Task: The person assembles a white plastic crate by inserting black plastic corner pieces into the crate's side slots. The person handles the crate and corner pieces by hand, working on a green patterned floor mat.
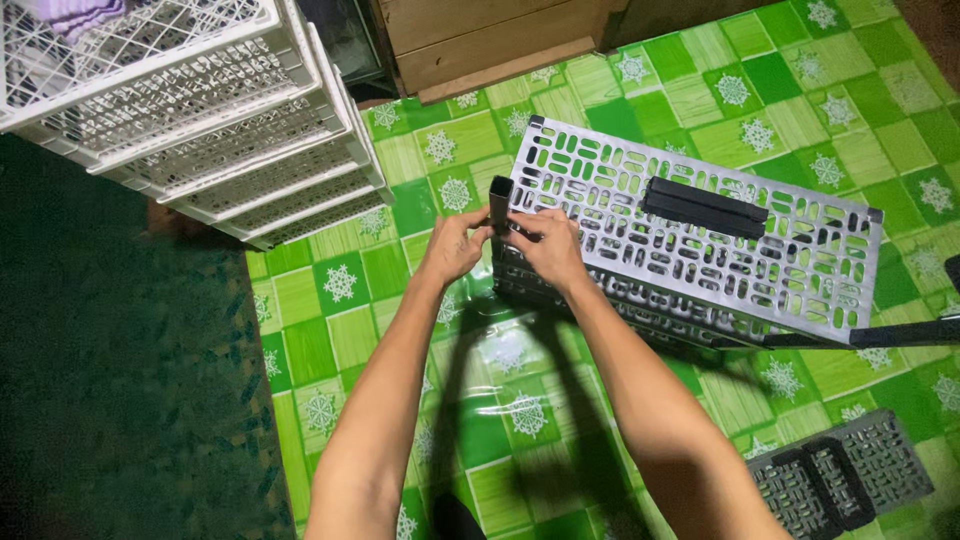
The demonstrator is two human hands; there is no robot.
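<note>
Both your hands, left (455, 245) and right (545, 250), pinch one black post (499, 203) at the grey panel's (700, 250) corner. Four white crates (200, 120) sit stacked nearby, plus one small grey panel (840, 475).

We cannot see what the fingertips of the left hand (455, 245) and right hand (545, 248) pinch at the near-left corner of the grey perforated panel (690, 240); the fingers cover it. Left of that panel, the stack of white lattice crates (200, 120) is cut by the top edge. Right of the panel, a dark bar (900, 333) runs out of frame. Below it, the small grey mesh piece (840, 480) is partly hidden by the right forearm.
</note>
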